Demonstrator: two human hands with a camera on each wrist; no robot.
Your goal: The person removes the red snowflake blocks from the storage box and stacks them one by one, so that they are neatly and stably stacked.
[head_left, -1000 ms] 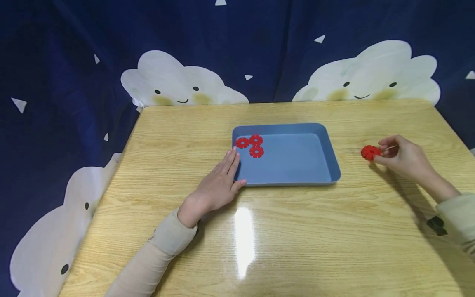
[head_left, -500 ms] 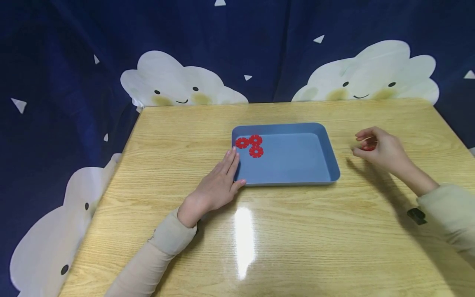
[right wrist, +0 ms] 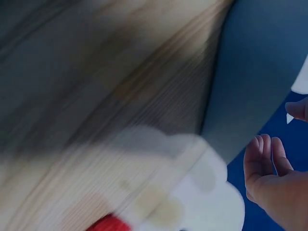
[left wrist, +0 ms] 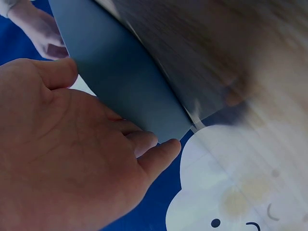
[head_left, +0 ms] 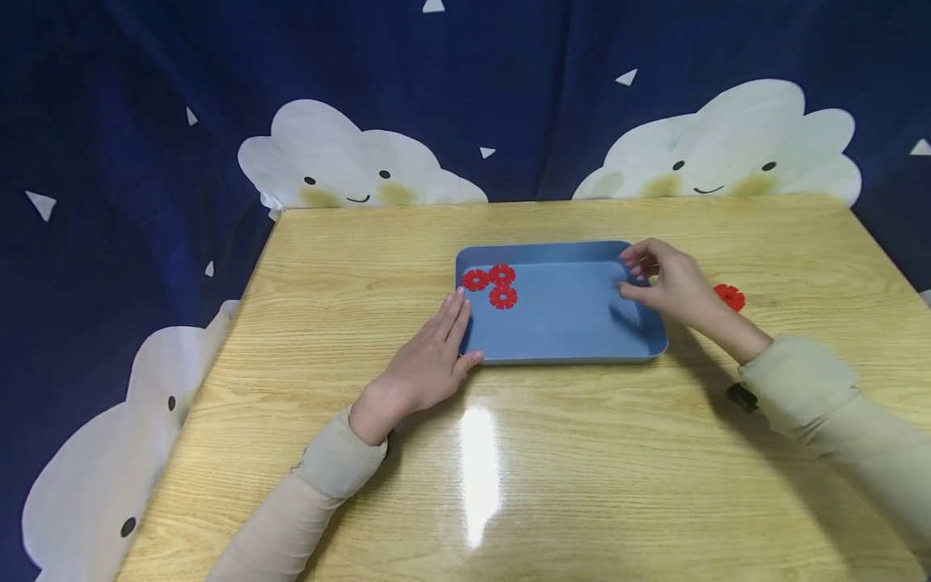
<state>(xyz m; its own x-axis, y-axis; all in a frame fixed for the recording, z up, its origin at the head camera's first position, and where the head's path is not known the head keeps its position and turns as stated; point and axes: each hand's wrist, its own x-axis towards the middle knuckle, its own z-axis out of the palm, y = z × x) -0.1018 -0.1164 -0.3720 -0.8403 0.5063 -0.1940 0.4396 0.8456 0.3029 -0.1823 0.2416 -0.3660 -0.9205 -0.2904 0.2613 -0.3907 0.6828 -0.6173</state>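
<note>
In the head view, my left hand point(head_left: 423, 370) rests at the left end of a shallow blue tray point(head_left: 567, 358), fingers along its left side and thumb by the front edge. Three red snowflake discs point(head_left: 503, 297) with notched rims lie in the tray's far left part. My right hand point(head_left: 672, 283) is over the tray's right end, fingers curled. A bit of red shows between its fingers, mostly hidden; it looks like a snowflake disc held there. Another red snowflake disc point(head_left: 730, 297) lies on the table, partly behind the right forearm.
The wooden table point(head_left: 618, 469) reflects a bright light patch in front of the tray. A dark blue cloth point(head_left: 538, 97) with smiling white clouds hangs behind and at the left. A small dark object point(head_left: 742, 396) shows under the right cuff.
My right hand has left the red discs at the right and moved leftward to above the tray's right end. The left hand, tray and three discs inside have stayed in place.
</note>
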